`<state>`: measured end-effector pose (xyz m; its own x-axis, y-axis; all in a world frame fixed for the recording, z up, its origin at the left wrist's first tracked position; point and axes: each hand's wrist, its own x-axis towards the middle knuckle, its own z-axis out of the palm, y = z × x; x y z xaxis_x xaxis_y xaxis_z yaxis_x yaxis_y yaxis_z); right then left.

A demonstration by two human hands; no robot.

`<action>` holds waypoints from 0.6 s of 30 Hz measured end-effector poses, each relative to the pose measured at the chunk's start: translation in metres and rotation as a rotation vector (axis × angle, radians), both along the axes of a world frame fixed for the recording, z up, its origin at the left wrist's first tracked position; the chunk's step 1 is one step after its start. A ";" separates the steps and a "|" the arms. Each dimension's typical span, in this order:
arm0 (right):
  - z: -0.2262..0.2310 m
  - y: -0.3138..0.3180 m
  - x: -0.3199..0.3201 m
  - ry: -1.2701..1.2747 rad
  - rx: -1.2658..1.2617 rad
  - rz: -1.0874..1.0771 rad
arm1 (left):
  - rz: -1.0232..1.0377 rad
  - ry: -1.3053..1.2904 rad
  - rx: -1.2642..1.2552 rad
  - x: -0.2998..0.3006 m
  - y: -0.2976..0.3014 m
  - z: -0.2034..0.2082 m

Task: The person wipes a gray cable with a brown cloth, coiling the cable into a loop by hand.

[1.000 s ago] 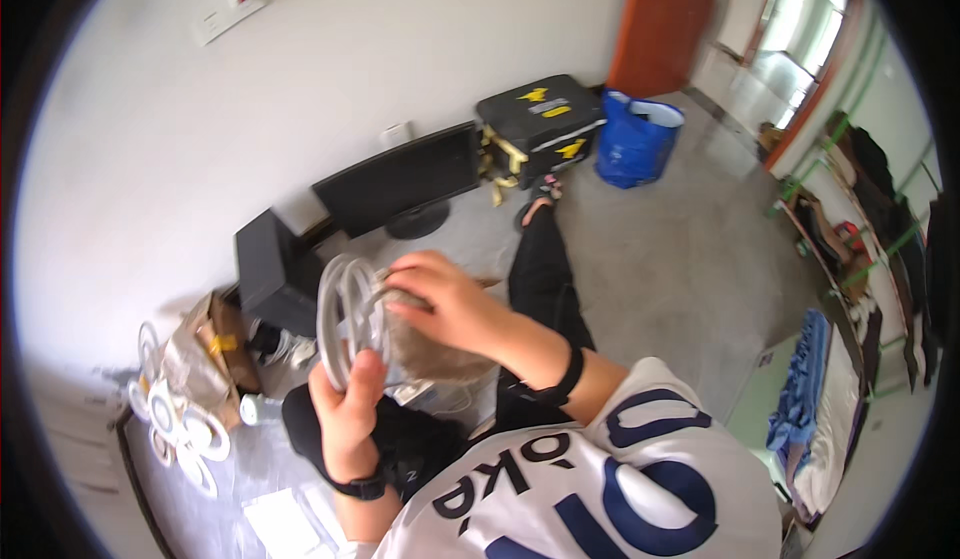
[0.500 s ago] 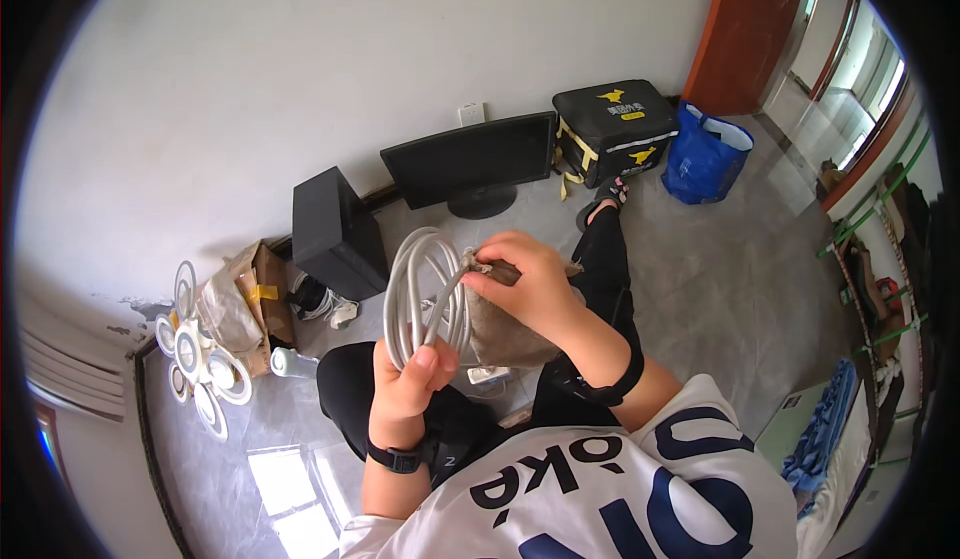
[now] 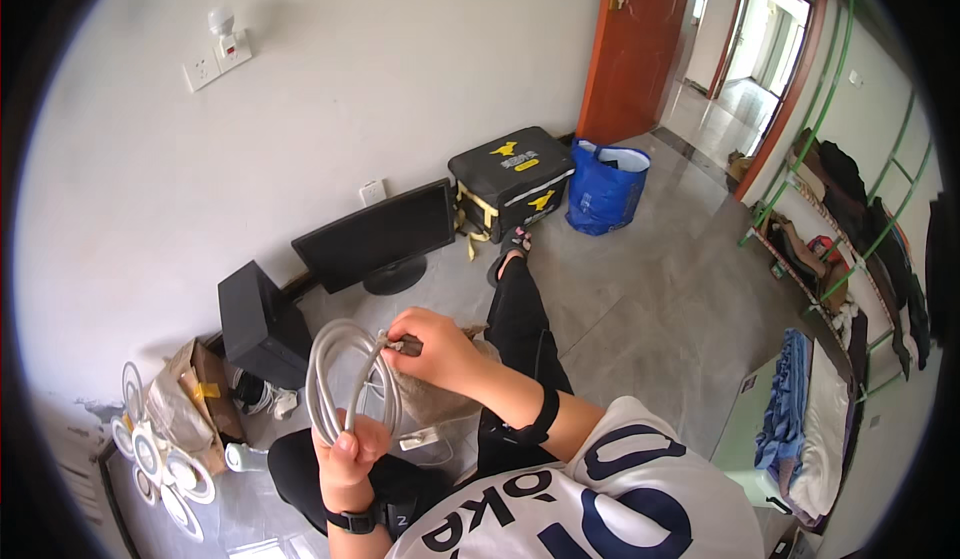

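Note:
A loose coil of grey-white cable (image 3: 322, 384) stands upright in front of me. My left hand (image 3: 352, 449) is closed around the bottom of its loops, thumb across the strands. Up and to the right, my right hand (image 3: 432, 349) pinches the cable near one end, beside the coil's top. A short dark brown piece (image 3: 406, 346) shows at those fingers; whether it is a plug I cannot tell. Below the right hand, a brownish cloth-like bundle (image 3: 430, 404) lies between my legs, partly hidden by hand and forearm.
A white power strip (image 3: 425, 439) lies by my legs. Along the wall stand a black computer tower (image 3: 262, 314), a monitor (image 3: 385, 239), a black delivery box (image 3: 512, 174) and a blue bag (image 3: 608, 189). At left are a cardboard box (image 3: 210, 399) and a ring-shaped lamp (image 3: 150, 459).
My view has swung to the right, so the room sits farther left and lower, with more doorway and rack showing. Both hands keep their hold on the cable.

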<state>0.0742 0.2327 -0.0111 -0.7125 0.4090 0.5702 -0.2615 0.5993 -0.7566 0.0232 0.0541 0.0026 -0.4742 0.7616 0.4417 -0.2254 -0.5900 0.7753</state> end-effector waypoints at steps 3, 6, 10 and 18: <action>-0.002 0.003 0.005 0.074 -0.004 -0.069 | -0.138 -0.027 -0.090 -0.001 -0.002 -0.006; 0.001 0.006 0.008 0.174 0.058 -0.161 | -0.193 0.053 -0.237 0.004 -0.002 -0.004; 0.014 0.012 0.018 0.220 0.110 -0.211 | -0.206 0.014 -0.306 0.012 0.001 -0.003; 0.038 0.021 0.032 0.166 0.300 -0.241 | -0.178 -0.008 -0.451 0.019 0.011 0.025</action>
